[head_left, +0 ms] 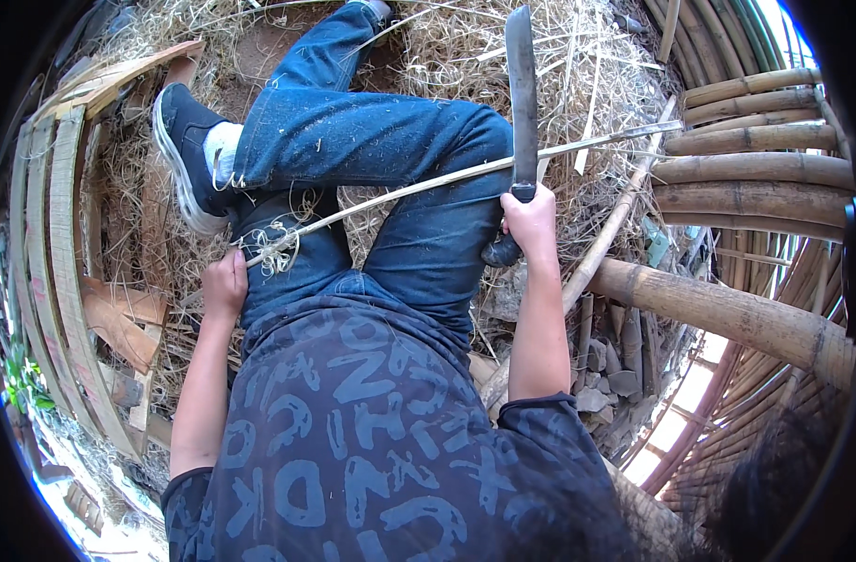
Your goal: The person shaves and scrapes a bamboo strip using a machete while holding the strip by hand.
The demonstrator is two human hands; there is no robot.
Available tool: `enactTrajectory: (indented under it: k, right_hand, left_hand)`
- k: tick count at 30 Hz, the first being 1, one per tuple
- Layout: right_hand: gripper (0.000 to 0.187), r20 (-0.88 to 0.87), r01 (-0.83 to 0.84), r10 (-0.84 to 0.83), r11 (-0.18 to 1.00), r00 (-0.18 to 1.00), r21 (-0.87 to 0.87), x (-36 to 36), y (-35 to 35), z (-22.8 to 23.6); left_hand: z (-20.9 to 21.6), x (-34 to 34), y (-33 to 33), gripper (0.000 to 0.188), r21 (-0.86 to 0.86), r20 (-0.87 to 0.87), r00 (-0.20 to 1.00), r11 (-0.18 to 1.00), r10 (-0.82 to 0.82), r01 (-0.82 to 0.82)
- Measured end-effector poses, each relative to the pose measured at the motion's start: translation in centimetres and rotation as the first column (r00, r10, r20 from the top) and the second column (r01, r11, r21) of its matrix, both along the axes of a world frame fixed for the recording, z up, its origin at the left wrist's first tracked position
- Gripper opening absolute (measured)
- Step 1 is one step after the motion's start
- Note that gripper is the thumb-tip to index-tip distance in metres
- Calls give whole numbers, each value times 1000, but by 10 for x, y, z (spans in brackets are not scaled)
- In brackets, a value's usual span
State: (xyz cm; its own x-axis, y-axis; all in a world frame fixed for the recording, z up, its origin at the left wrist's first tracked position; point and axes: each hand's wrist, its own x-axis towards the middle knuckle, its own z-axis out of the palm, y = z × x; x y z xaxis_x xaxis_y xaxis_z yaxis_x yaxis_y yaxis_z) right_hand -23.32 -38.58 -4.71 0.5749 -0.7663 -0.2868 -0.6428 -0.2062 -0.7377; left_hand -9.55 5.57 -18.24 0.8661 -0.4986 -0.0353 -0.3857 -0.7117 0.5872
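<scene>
My right hand [531, 220] is closed round the dark handle of a machete [522, 89], whose long blade points up and away from me. Below the blade's base, a thin pale bamboo strip [400, 192] runs slantwise across my legs, from lower left to upper right. Its near left end is pinched in my left hand [225, 283], beside my thigh. Curled shavings [276, 251] cling to the strip close to that hand. The strip and the machete cross next to my bent knee; whether the blade's edge touches the strip I cannot tell.
Dry shavings [447, 56] litter the ground ahead. On the left stands a wooden slat crate [67, 187]. To the right lie a stack of bamboo poles [751, 169] and one thick bamboo pole [718, 304]. Rubble [601, 375] sits below that pole.
</scene>
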Motion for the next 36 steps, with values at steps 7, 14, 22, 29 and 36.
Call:
enactTrajectory:
  k: [7,14,22,29,36]
  right_hand:
    - [10,8,-4,4,999,1000,43,-4,1,-4]
    - [11,35,-8,5,997,999,83,-3,8,0]
    - [10,59,-29,22,993,998,113,-7,11,-3]
    - [11,-34,-78,80,996,996,42,-5,32,0]
    - [13,-51,-107,106,994,993,-12,-11,28,-8]
  left_hand:
    - [-4,-3,1,36,-15,-3,1000,1000,20,-20]
    - [-3,-6,1,35,-12,-34,999,1000,17,-18]
    - [-1,-9,-2,39,-42,-55,998,998,41,-43]
    - [-2,-8,-2,35,-39,-40,999,999,27,-29]
    - [-1,-7,-4,34,-64,-14,1000,998,19,-20]
